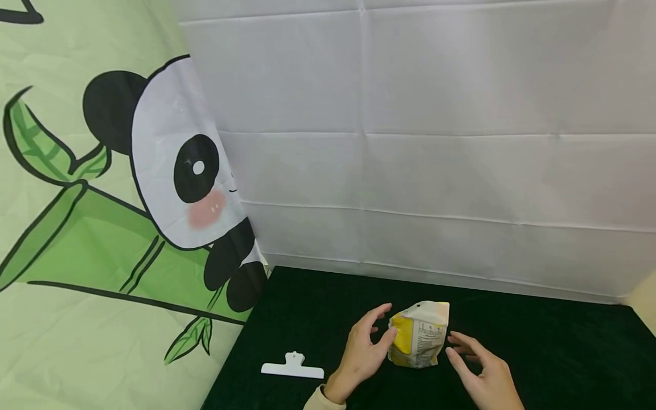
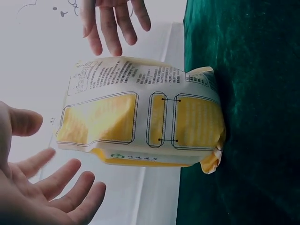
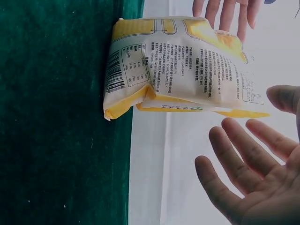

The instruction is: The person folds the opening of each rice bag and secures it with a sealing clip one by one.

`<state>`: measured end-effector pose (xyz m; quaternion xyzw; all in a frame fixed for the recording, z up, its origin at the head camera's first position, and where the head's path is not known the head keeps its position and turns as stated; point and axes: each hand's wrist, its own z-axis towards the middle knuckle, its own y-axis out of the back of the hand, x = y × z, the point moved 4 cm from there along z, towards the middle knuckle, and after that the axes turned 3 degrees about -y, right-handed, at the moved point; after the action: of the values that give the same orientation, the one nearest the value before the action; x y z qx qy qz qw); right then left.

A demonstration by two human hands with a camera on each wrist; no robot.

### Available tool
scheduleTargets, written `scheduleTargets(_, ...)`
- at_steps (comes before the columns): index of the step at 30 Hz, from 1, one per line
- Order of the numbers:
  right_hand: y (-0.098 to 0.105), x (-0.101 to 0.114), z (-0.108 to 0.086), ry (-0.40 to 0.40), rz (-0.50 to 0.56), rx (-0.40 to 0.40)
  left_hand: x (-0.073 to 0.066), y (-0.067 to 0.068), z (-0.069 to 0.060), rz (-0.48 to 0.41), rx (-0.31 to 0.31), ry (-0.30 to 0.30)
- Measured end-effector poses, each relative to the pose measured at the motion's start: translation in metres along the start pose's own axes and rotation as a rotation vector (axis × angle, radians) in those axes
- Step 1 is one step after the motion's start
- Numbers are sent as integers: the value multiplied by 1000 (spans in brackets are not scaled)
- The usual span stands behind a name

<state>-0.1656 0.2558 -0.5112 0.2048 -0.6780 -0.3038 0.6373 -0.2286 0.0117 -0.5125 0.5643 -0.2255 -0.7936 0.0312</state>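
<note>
A yellow and white printed food bag [image 1: 420,335] stands upright on the dark green cloth. Text, yellow panels [image 2: 98,119] and a barcode [image 3: 115,72] show on its sides. My left hand [image 1: 363,348] is at the bag's left, with fingers spread and slightly bent. Wrist views show gaps between both hands and the bag. On the other side my right hand [image 1: 484,370] faces it, its fingers apart and loosely bent. To the left of my left hand lies a white clip [image 1: 293,366] with a long straight bar.
The dark green cloth [image 1: 564,353] covers the table. Behind it hangs a creased white sheet [image 1: 435,171]. On the left a green cloth with a panda print [image 1: 169,154] hangs beside the table edge.
</note>
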Motion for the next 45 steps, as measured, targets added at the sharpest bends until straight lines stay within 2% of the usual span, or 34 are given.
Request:
scheduleTargets(6, 2, 6, -2, 55, -11, -58, 3, 1, -2, -1, 2, -15)
scheduleTargets(12, 11, 16, -4, 112, -18, -171, 4, 1, -4, 13, 0, -18)
scheduleTargets(19, 23, 30, -3, 214, -42, -309, 4, 2, -6, 10, 12, -19)
scheduleTargets(35, 19, 55, -5, 243, -27, -275, 4, 10, -13, 18, 24, -20)
scheduleTargets(39, 15, 60, -5, 283, -47, -281, 5, 11, -15, 33, 21, -25)
scheduleTargets(45, 9, 71, -7, 391, -81, -323, 7, 10, -17, 35, 30, -55)
